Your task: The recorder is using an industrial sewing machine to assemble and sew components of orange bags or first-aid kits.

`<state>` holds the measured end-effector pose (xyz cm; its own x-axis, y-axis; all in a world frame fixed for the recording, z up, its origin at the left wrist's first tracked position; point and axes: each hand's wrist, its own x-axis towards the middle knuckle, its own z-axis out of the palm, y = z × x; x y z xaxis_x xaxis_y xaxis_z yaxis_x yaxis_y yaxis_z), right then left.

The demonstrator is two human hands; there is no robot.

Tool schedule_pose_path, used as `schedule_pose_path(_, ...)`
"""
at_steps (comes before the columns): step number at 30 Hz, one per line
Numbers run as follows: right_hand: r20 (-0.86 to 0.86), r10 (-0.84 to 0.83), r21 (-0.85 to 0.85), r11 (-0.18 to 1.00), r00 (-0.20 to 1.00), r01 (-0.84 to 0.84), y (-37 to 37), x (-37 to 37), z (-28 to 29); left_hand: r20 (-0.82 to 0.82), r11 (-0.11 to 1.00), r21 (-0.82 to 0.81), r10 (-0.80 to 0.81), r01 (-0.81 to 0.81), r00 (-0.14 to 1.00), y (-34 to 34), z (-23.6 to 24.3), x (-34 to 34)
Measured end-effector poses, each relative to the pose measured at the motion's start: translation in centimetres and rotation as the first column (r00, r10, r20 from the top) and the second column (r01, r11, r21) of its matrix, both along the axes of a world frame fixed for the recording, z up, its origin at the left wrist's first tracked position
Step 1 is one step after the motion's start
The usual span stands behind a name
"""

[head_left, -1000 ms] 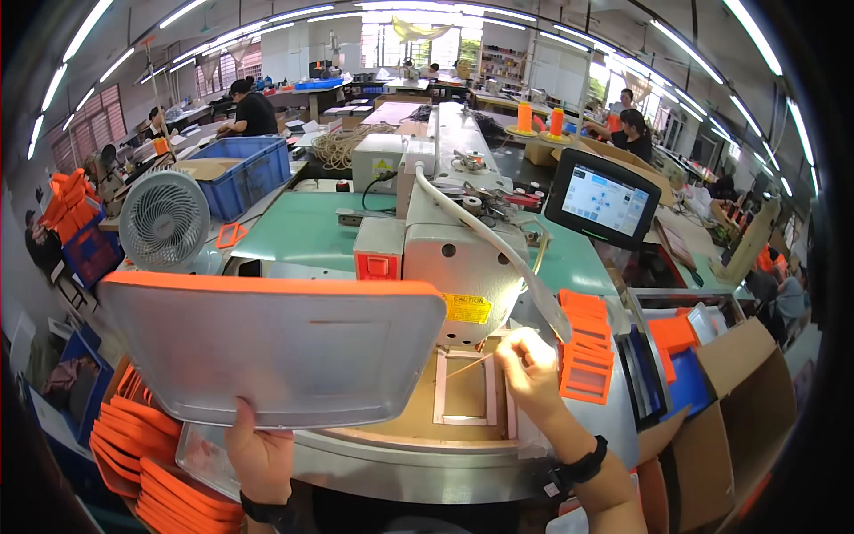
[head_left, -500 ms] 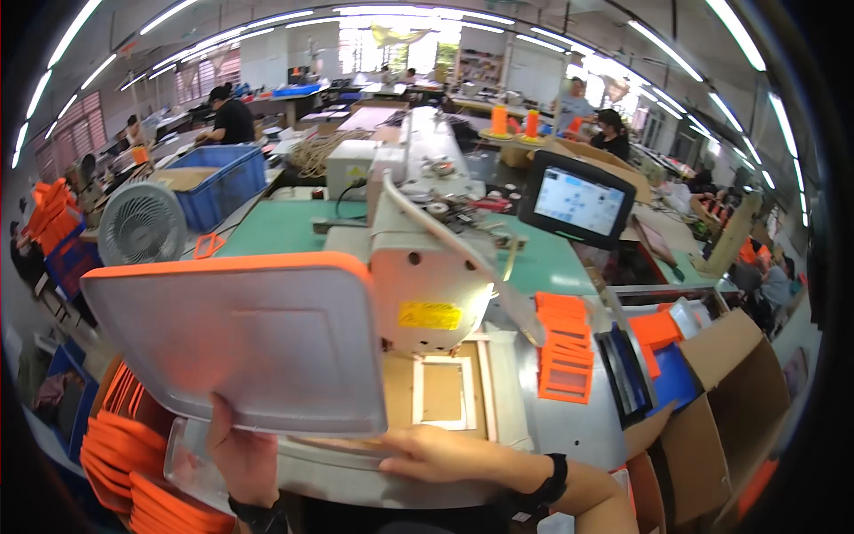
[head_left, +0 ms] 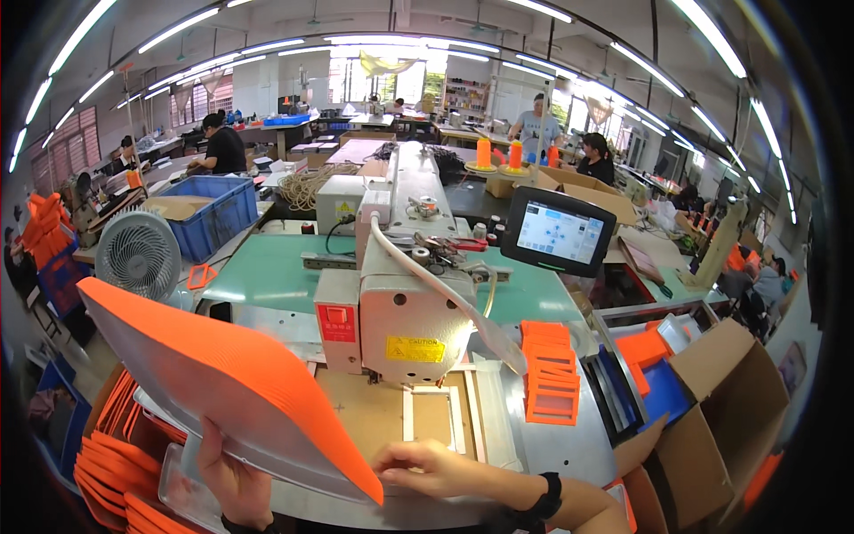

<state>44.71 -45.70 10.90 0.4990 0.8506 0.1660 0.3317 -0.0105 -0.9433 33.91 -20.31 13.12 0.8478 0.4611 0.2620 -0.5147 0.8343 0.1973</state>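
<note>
My left hand (head_left: 229, 472) grips a large rounded panel (head_left: 182, 351), grey underneath and orange on top, from below, tilted up at the left. My right hand (head_left: 414, 467) is curled beside the panel's lower right corner; whether it holds anything is hidden. Beyond it a grey sewing machine (head_left: 409, 320) stands over a tan board (head_left: 356, 414) carrying a white rectangular frame (head_left: 408, 423). Orange rectangular frames (head_left: 550, 365) lie stacked right of the machine.
A fan (head_left: 138, 258), blue crate (head_left: 200, 222) and screen (head_left: 556, 231) surround the machine. Cardboard boxes (head_left: 716, 418) stand at the right, stacked orange pieces (head_left: 102, 481) at lower left. Co-workers (head_left: 222, 147) work at tables behind.
The panel has turned and tipped, so its orange face now shows. My right hand left the machine area, came down, and now sits at the panel's corner. The view has shifted.
</note>
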Motion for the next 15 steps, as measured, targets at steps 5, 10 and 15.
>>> schedule_pose_path(5, -0.109, -0.353, 0.120, 0.923, 0.929, 0.365, -2.8, 1.7, 1.2, -0.060, 0.994, 0.105, -0.028, 0.034, 0.998, 0.4, -0.1, 0.3)
schedule_pose_path(10, -0.148, -0.607, 0.304, 0.723, 0.781, 0.620, -3.1, 4.9, 0.9, -0.171, 0.995, 0.096, -0.021, 0.038, 0.985, -1.4, -1.4, 3.4)
schedule_pose_path(15, -0.298, -0.481, 0.153, 0.828, 0.824, 0.539, -3.7, 6.0, 1.6, -0.241, 1.000, 0.017, 0.013, -0.010, 0.971, -1.2, -2.6, 3.0)
